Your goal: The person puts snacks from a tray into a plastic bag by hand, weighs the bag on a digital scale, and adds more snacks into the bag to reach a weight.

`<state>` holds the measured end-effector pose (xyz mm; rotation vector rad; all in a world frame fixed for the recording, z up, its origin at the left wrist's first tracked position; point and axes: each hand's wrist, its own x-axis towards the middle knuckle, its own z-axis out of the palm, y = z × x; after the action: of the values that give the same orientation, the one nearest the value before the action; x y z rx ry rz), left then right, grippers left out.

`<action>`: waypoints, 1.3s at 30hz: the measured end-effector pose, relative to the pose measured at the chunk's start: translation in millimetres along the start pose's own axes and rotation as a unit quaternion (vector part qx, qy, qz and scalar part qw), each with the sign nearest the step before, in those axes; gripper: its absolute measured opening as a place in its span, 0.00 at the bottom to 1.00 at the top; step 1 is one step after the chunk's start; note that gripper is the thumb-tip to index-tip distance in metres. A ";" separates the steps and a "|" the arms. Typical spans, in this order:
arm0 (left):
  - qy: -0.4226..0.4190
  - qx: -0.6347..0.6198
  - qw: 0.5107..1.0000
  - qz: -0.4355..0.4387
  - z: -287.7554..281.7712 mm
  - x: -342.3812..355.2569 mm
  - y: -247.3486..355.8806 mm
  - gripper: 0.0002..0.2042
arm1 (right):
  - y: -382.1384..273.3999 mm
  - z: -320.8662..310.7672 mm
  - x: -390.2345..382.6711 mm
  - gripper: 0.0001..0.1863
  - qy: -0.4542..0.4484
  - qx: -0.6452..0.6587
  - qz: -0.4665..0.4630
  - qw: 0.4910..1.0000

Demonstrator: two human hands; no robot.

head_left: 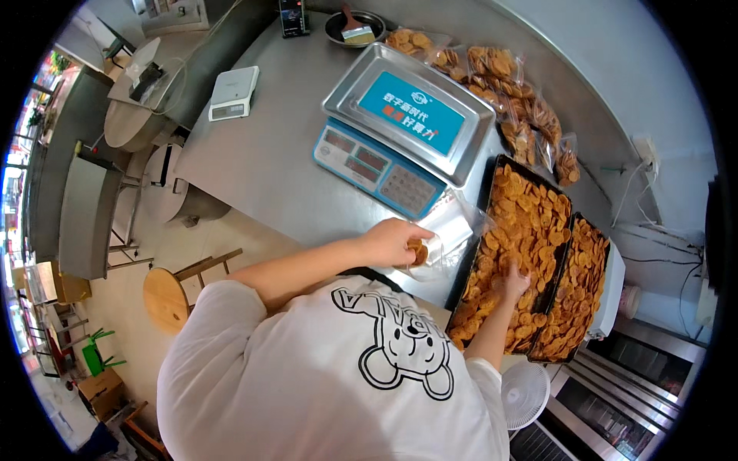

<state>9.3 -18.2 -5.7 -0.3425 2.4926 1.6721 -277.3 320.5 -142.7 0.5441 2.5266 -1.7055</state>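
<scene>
My left hand is closed on a clear plastic bag, with a few round brown cookies showing at its fingers. The bag lies over the steel table's edge, between the blue scale and a dark baking tray. My right hand reaches into the flat golden-brown cookies that fill this tray. Its fingertips are lost among the cookies, so what they grip is hidden. Beyond the bag stands a blue price scale with a steel weighing pan on top.
Another full tray of cookies lies to the right. Filled clear bags are heaped along the back wall. Farther left are a small white scale, a phone, and a dark bowl with a brush.
</scene>
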 end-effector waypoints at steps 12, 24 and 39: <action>0.017 -0.005 0.999 -0.033 13.0 0.7 19.6 0.31 | -115.6 9.1 -103.4 0.21 -0.206 0.043 -0.262 0.942; 0.038 -0.092 0.995 0.016 24.0 -18.2 7.4 0.30 | -157.3 9.4 -223.6 0.15 -0.491 0.110 -0.299 0.811; 0.123 -0.131 0.983 -0.029 17.9 -65.9 -12.7 0.33 | -173.0 80.3 -256.3 0.15 -0.638 -0.093 -0.331 0.688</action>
<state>75.7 1.6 -9.1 -0.6811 2.3908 2.0501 -103.6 123.2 38.8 -1.2908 1.6844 -1.0846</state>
